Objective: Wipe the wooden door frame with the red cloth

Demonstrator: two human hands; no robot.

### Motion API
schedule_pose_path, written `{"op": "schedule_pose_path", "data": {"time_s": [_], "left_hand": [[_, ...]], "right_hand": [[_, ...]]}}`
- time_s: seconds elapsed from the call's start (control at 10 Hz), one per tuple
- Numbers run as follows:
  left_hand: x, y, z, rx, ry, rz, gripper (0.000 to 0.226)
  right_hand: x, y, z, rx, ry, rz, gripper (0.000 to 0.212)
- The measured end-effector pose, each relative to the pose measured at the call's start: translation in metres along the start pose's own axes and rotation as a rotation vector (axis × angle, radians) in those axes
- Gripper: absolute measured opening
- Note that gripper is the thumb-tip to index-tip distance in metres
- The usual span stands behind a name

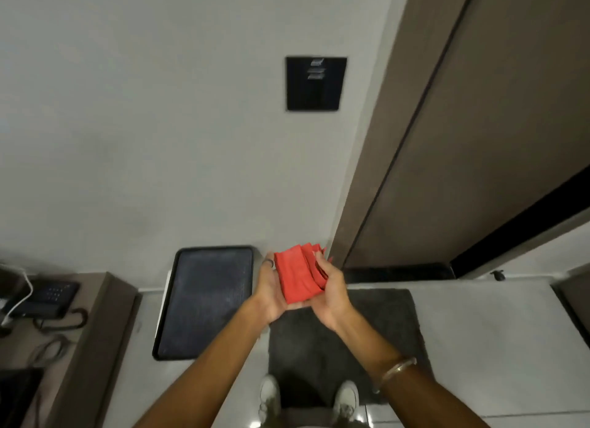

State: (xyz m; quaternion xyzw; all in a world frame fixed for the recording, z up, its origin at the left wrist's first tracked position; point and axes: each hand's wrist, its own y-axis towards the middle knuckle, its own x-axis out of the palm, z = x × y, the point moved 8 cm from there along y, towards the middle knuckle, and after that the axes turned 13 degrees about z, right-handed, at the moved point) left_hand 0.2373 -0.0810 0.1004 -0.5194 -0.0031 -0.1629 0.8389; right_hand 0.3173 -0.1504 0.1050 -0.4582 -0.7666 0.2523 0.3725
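Holds one red cloth (298, 276) just left of the wooden door frame (386, 140), near its bottom, not touching it. Grips it with two hands: left hand (271, 295) curled under, right hand (333, 292) curled over the folds. Looks like getting the cloth ready, no wiping yet. Needs next a move right to press the cloth flat on the frame. Shows one black tray (204, 300) further left of the frame.

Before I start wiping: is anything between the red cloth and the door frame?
Nothing visible. The left hand and right hand hold the folded red cloth in open air, and the door frame rises just to its right. The black tray stands on the other side, left of the hands.
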Motion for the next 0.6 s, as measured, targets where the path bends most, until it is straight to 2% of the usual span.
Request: {"op": "schedule_pose_path", "data": {"time_s": [0.1,0.2,0.3,0.4,0.5,0.6], "left_hand": [[-0.079,0.034,-0.012,-0.007,0.06,0.165,0.065],[-0.133,0.057,-0.019,-0.012,0.145,0.237,0.057],[-0.205,0.093,-0.028,-0.01,0.213,0.342,0.057],[-0.238,0.119,-0.033,-0.003,0.187,0.408,0.055],[-0.265,0.16,-0.037,-0.011,0.114,0.461,0.054],[-0.27,0.168,-0.035,0.024,0.14,0.473,0.044]], "right_hand": [[0.006,0.024,0.073,-0.012,-0.486,0.095,0.025],[0.005,0.042,0.123,0.031,-0.712,0.209,0.035],[0.023,0.062,0.196,0.14,-0.803,0.248,0.042],[0.043,0.079,0.227,0.149,-0.852,0.226,0.043],[0.067,0.103,0.249,0.079,-0.983,0.178,0.048],[0.075,0.108,0.248,0.014,-1.079,0.163,0.056]]}}
